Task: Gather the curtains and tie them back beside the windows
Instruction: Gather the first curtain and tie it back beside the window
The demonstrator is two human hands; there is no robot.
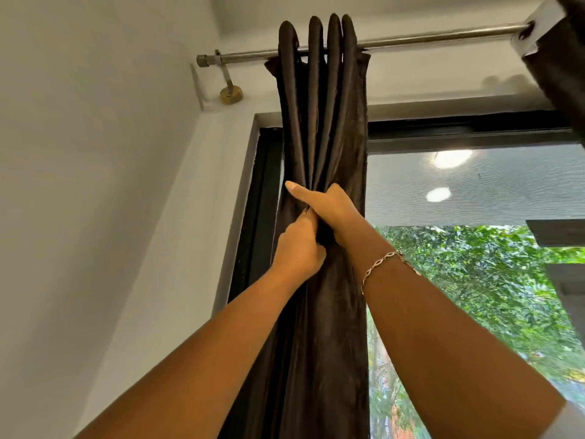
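Your curtain point(319, 122) hangs as one tight dark bundle from the rod point(427, 38). Its long axis runs straight from 12 o'clock to 6 o'clock through the middle of the view. The black window frame point(253, 217) is just beside it at 9 o'clock and the window point(474, 264) is at its 3 o'clock.

Both your hands are on the curtain, roughly midway down its visible length. Your right hand point(329, 210), the one with the bracelet point(383, 264) at its wrist, comes in from 5 o'clock and grasps the bundle from the window side. Its fingers go out of sight behind the folds, and its thumb lies across the front pointing to 10 o'clock. Your left hand point(297, 248) comes in from 7 o'clock and sits directly below, touching the right, its fingers curled into the folds on the frame side. So the bundle is clamped between your two hands, the right higher and the left lower and nearer the wall.

I judge this curtain gathered and the tying next. No tie-back, cord or hook shows, so I cannot tell where the band will come from. Whatever binds it must cross the bundle from 9 to 3 o'clock at the level of your grip, with one hand holding the pinch while the other works. A second curtain point(557, 58) shows only as a dark corner at 2 o'clock.
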